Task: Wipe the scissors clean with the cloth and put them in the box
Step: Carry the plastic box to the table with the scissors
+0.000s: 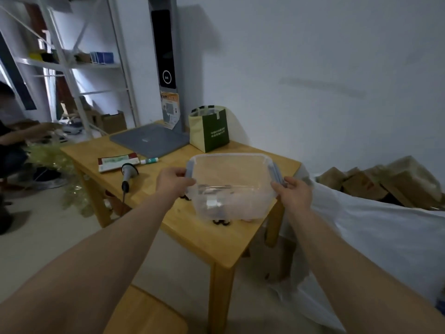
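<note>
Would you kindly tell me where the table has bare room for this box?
The table is bare at its near corner, in front of the scissors, and right of the green bag. The left end is crowded: carton, tube, barcode scanner, grey lamp base.

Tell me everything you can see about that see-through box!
The box is clear, slightly cloudy plastic, a rounded rectangle with no lid on. A blue-grey clip latch sits at each short end. The left hand and right hand grip those ends, holding it over the wooden table. Blurry shapes show through its walls.
</note>
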Demonstrator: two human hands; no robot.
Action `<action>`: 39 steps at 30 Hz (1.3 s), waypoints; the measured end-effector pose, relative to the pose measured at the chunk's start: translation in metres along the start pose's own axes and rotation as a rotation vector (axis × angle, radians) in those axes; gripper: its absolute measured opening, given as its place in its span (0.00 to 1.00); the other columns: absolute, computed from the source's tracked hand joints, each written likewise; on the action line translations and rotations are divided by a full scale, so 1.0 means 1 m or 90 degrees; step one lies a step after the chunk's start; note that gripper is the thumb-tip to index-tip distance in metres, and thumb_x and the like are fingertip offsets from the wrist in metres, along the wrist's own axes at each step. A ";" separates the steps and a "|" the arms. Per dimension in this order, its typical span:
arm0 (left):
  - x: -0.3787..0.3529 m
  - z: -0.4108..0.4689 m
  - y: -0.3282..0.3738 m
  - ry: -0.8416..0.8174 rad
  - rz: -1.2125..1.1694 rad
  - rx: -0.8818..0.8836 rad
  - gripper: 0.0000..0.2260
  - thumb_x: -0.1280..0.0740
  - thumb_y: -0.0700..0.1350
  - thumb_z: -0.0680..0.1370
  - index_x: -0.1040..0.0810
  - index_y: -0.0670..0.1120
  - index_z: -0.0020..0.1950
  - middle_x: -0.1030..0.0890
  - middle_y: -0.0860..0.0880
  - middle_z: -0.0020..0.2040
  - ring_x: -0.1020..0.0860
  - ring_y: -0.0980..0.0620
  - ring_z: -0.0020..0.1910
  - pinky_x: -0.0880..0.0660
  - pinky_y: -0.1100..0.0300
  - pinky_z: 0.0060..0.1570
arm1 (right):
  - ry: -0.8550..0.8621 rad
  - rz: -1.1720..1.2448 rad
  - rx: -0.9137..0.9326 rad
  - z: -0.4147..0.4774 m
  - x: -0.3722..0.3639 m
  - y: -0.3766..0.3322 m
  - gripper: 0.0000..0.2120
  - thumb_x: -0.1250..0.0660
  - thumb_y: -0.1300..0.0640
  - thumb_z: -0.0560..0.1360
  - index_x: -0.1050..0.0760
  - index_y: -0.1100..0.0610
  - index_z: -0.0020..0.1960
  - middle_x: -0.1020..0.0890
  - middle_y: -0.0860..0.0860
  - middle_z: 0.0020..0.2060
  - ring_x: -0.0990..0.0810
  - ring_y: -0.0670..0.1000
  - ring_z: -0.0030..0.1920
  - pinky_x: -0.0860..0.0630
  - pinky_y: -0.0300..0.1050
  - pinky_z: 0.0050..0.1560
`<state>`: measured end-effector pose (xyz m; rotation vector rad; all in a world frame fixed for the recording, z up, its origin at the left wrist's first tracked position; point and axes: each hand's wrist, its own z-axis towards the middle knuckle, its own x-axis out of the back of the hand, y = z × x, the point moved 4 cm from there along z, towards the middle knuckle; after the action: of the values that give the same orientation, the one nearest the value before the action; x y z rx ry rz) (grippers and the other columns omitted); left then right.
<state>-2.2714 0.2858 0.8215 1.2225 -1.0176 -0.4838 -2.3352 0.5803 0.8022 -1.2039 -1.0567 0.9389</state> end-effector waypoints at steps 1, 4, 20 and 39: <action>-0.004 0.012 0.002 0.007 0.005 0.008 0.21 0.25 0.39 0.71 0.22 0.41 0.63 0.19 0.43 0.56 0.22 0.49 0.48 0.26 0.60 0.42 | -0.012 0.001 -0.002 0.016 -0.010 0.001 0.27 0.26 0.57 0.71 0.30 0.62 0.66 0.22 0.58 0.60 0.22 0.52 0.53 0.23 0.46 0.55; -0.011 0.042 0.004 0.039 0.005 0.026 0.20 0.25 0.39 0.71 0.21 0.39 0.61 0.19 0.43 0.55 0.22 0.47 0.52 0.24 0.53 0.52 | -0.035 0.013 -0.024 0.055 -0.035 0.003 0.26 0.26 0.58 0.71 0.29 0.61 0.66 0.23 0.58 0.60 0.22 0.55 0.55 0.21 0.52 0.55; -0.051 0.111 0.005 0.095 0.054 0.065 0.14 0.28 0.37 0.73 0.20 0.38 0.58 0.19 0.42 0.51 0.23 0.45 0.51 0.25 0.49 0.56 | -0.085 0.000 -0.062 0.149 -0.087 0.037 0.26 0.25 0.58 0.70 0.28 0.62 0.65 0.22 0.57 0.59 0.22 0.55 0.57 0.22 0.55 0.57; -0.080 0.205 0.001 0.072 0.040 0.065 0.20 0.28 0.39 0.73 0.24 0.40 0.65 0.21 0.44 0.61 0.24 0.46 0.58 0.29 0.55 0.58 | -0.161 -0.140 -0.130 0.205 -0.114 0.046 0.09 0.30 0.61 0.73 0.22 0.68 0.41 0.21 0.59 0.31 0.18 0.57 0.32 0.18 0.57 0.39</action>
<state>-2.4836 0.2382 0.7922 1.2894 -0.9898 -0.3134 -2.5631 0.5295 0.7517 -1.1240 -1.4847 0.8405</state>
